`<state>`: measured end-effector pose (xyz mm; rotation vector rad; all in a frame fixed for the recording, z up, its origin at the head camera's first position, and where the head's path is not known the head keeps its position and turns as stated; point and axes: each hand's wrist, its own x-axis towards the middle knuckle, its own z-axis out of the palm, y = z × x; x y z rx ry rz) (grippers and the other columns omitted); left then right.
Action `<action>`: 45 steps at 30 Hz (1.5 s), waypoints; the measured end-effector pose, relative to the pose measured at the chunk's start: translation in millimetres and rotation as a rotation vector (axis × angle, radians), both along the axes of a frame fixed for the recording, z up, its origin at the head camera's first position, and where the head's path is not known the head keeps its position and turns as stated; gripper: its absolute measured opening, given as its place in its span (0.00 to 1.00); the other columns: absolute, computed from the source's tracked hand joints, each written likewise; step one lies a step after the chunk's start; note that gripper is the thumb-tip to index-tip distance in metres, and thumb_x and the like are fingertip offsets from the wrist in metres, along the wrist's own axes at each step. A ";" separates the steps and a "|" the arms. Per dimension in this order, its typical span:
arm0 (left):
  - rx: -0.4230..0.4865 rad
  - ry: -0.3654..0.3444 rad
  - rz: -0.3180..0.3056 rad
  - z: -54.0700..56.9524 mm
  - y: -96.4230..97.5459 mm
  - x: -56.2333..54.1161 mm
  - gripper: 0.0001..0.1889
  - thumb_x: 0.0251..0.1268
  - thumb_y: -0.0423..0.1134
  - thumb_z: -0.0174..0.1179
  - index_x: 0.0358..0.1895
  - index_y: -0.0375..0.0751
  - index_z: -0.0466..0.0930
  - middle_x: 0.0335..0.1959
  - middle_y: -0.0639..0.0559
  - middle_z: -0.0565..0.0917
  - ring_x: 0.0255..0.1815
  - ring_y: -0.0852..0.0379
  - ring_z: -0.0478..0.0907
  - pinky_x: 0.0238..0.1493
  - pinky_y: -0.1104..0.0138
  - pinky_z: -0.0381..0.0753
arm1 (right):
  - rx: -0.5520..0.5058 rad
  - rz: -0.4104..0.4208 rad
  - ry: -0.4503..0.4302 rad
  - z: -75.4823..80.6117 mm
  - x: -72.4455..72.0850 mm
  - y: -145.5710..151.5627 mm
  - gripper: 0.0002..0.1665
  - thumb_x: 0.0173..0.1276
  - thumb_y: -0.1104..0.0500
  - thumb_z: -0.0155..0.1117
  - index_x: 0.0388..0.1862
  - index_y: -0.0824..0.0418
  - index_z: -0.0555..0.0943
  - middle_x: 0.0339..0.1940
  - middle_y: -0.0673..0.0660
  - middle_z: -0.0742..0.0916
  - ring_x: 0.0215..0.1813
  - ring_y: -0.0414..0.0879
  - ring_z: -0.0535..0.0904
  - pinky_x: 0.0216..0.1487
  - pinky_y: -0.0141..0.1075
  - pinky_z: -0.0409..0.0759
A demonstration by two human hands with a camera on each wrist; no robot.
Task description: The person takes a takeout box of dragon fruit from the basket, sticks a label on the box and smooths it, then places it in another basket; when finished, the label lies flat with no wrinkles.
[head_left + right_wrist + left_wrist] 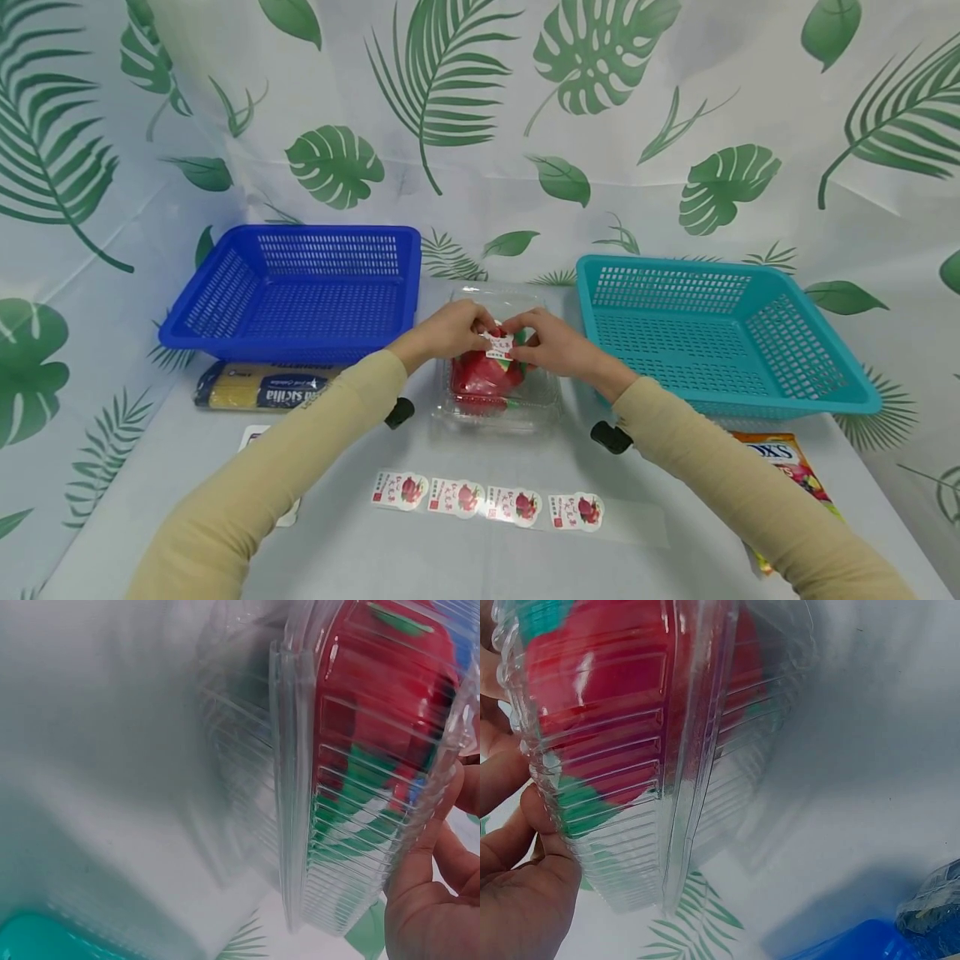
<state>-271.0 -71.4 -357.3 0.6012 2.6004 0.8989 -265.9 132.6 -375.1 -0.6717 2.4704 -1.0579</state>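
Note:
A clear plastic clamshell box (540,400) stands at the middle of the table with red and green fruit (480,375) inside, likely dragon fruit. Over its lid, a white sticker label (498,346) with red print is held between both hands. My left hand (453,329) pinches the label's left edge, and my right hand (551,340) pinches its right edge. Whether the label touches the lid cannot be told. From the left wrist view the fingers (517,840) are close against the lid of the box; the right wrist view shows the other hand's fingers (431,855) likewise.
A strip of fruit stickers (513,506) lies in front of the box. Behind my left arm are a blue basket (292,346) and a spaghetti pack (247,386). To the right stand a teal basket (720,396) and a colourful snack bag (798,475), partly under my sleeve.

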 end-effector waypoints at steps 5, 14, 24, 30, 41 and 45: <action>-0.004 0.011 -0.006 0.7 -0.1 0.9 0.18 0.65 0.34 0.65 0.56 0.33 0.79 0.44 0.45 0.80 0.45 0.53 0.73 0.51 0.64 0.76 | -0.011 -0.012 0.005 -0.7 0.9 0.2 0.22 0.70 0.64 0.62 0.61 0.69 0.74 0.56 0.64 0.72 0.34 0.47 0.83 0.40 0.41 0.84; -0.018 0.032 -0.015 -0.9 0.7 1.0 0.20 0.64 0.35 0.66 0.58 0.32 0.79 0.45 0.45 0.80 0.47 0.52 0.74 0.52 0.64 0.77 | 0.071 0.042 0.139 4.1 9.5 0.8 0.15 0.67 0.62 0.66 0.52 0.64 0.81 0.47 0.58 0.83 0.38 0.46 0.82 0.40 0.38 0.83; -0.013 0.059 -0.022 -1.2 -0.3 4.4 0.22 0.62 0.35 0.67 0.59 0.32 0.78 0.47 0.44 0.80 0.47 0.52 0.75 0.50 0.65 0.79 | 0.017 0.068 0.151 11.5 33.8 12.1 0.11 0.70 0.63 0.62 0.48 0.64 0.84 0.44 0.56 0.85 0.44 0.47 0.82 0.47 0.41 0.82; 0.052 0.078 -0.046 0.4 -0.5 15.7 0.22 0.64 0.36 0.66 0.60 0.34 0.77 0.48 0.44 0.77 0.49 0.52 0.75 0.49 0.67 0.79 | -0.053 -0.176 0.147 12.5 45.3 26.5 0.17 0.73 0.59 0.60 0.57 0.66 0.79 0.52 0.62 0.82 0.54 0.56 0.79 0.54 0.49 0.79; 0.294 0.091 -0.382 -1.5 16.8 54.1 0.11 0.68 0.36 0.62 0.51 0.39 0.82 0.43 0.53 0.81 0.43 0.63 0.76 0.48 0.74 0.78 | -0.098 -0.304 -0.027 6.7 55.3 33.0 0.37 0.74 0.51 0.59 0.75 0.62 0.60 0.76 0.66 0.60 0.74 0.66 0.58 0.66 0.62 0.65; 0.313 -0.030 -0.583 -8.3 25.7 75.5 0.09 0.68 0.36 0.62 0.49 0.41 0.82 0.42 0.57 0.81 0.42 0.69 0.77 0.48 0.74 0.78 | -0.142 -0.299 -0.094 0.0 57.0 30.5 0.41 0.74 0.48 0.58 0.78 0.59 0.55 0.78 0.64 0.57 0.76 0.67 0.53 0.67 0.65 0.61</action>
